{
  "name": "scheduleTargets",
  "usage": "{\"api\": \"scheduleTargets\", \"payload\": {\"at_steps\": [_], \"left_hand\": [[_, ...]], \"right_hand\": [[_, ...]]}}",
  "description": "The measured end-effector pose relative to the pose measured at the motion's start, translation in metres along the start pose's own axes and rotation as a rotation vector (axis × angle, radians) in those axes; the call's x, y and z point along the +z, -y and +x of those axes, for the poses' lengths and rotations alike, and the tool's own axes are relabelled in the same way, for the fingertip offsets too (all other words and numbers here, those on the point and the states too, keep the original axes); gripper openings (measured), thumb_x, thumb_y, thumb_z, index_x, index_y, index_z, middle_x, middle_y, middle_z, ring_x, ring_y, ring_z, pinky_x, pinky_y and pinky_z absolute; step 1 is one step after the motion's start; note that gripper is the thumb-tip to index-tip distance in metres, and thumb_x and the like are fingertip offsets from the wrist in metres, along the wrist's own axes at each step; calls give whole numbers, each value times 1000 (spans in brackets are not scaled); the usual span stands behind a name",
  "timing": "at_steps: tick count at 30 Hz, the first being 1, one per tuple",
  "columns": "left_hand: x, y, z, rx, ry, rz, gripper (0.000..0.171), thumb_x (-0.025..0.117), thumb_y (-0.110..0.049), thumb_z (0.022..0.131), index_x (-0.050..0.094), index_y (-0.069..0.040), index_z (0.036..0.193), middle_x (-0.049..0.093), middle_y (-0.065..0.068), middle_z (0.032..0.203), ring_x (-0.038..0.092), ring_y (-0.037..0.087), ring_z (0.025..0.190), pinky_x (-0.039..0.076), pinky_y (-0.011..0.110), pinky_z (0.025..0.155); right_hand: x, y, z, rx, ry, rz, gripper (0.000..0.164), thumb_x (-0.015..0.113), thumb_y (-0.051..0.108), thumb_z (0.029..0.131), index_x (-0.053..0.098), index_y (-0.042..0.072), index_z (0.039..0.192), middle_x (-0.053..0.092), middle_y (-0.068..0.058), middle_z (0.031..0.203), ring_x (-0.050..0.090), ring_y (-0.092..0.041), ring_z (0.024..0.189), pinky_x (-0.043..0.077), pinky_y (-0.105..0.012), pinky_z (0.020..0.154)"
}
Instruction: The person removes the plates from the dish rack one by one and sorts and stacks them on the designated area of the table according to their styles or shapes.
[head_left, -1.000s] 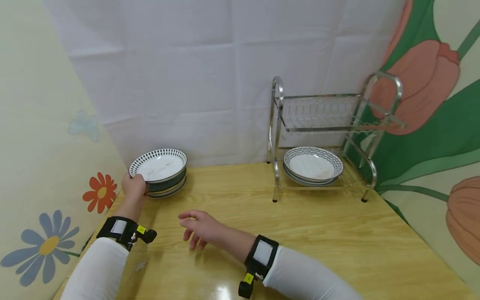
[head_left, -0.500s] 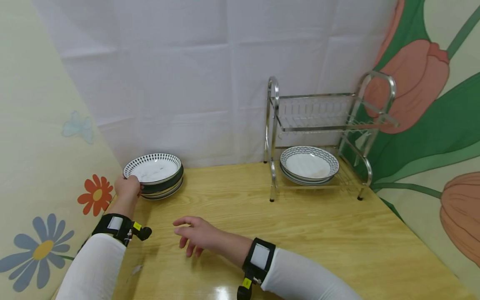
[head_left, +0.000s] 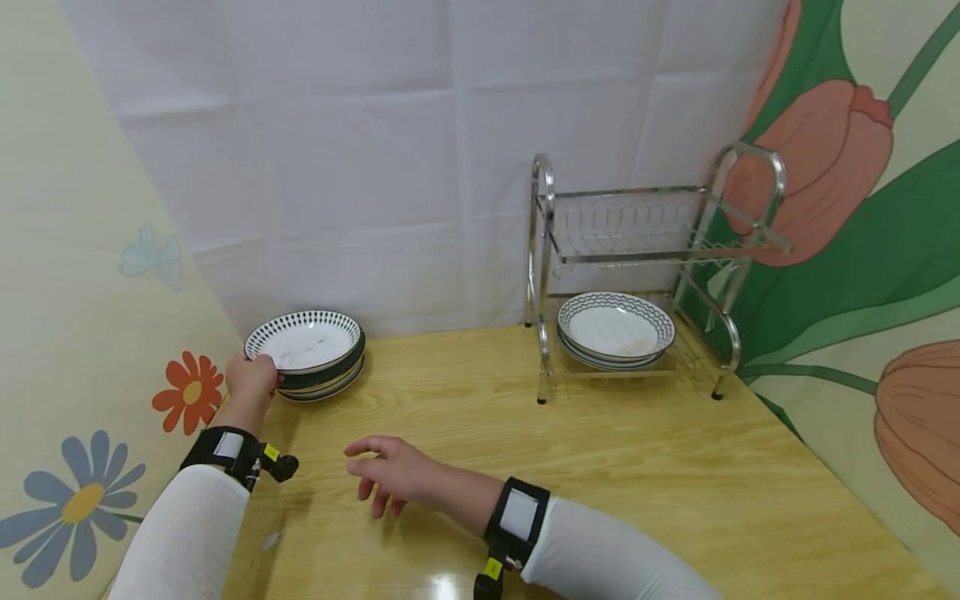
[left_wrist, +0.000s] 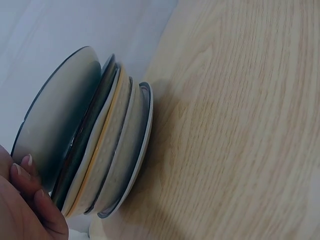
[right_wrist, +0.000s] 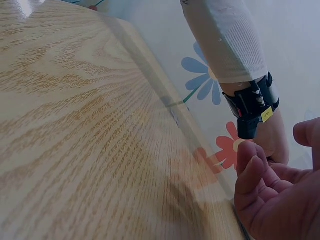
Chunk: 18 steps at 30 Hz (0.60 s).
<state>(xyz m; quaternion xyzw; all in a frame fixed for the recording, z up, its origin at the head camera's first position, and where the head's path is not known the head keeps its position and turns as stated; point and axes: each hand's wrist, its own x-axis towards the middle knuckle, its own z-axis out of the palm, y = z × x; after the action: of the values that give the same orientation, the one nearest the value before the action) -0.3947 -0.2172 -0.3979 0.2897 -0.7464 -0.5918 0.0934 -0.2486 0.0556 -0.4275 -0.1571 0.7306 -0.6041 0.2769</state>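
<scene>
At the left back of the table a stack of several plates and shallow bowls stands against the white cloth. Its top plate [head_left: 303, 342] is white with a rim of dark drop marks; a dark green plate [head_left: 341, 367] lies just below. My left hand [head_left: 251, 379] grips the top plate's near left edge, the fingers [left_wrist: 42, 202] curled beneath its rim. In the left wrist view, the top plate [left_wrist: 62, 115] tilts slightly away from the dark plate. My right hand [head_left: 393, 473] hovers over the middle of the table, its fingers loosely bent and holding nothing.
A two-tier metal dish rack [head_left: 630, 250] stands at the right back. On its lower tier sits a short stack of plates, topped by a wave-rimmed plate [head_left: 617, 325]. Painted walls flank the wooden table [head_left: 600, 467], and a white cloth [head_left: 360, 150] hangs behind it.
The top plate has come down slightly toward the stack, still in my left hand. My right hand stays in nearly the same place. The head view has turned a little to the right.
</scene>
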Motion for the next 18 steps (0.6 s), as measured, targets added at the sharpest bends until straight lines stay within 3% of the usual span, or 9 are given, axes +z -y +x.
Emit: {"api": "scheduleTargets", "payload": {"at_steps": [3,6,11,18], "left_hand": [[-3,3,-1,14,-8,63,58,36,-13,101,33,-3,158,56,17,125,56,25,96,49,29,64],[-6,4,-2,27,-15,124,61,37,-12,100,28,2,159,46,23,144,50,33,112,48,29,68],[-10,5,-4,46,-2,204,61,40,-11,99,30,8,156,46,27,138,48,38,111,46,33,72],[-16,2,-8,76,-2,326,58,45,-9,93,39,16,145,48,28,121,50,39,99,44,34,62]], "right_hand": [[1,0,0,-1,6,-12,30,62,34,102,63,28,132,66,-4,79,59,-17,53,41,-24,41],[2,0,-1,-2,14,-18,31,62,33,102,63,28,132,67,-4,79,58,-17,53,41,-25,41],[3,0,-2,-8,26,-22,31,61,33,102,62,28,132,67,-4,80,58,-17,53,41,-25,41],[4,1,-3,-9,28,-36,31,61,33,102,63,27,132,67,-3,79,58,-16,53,42,-25,42]]}}
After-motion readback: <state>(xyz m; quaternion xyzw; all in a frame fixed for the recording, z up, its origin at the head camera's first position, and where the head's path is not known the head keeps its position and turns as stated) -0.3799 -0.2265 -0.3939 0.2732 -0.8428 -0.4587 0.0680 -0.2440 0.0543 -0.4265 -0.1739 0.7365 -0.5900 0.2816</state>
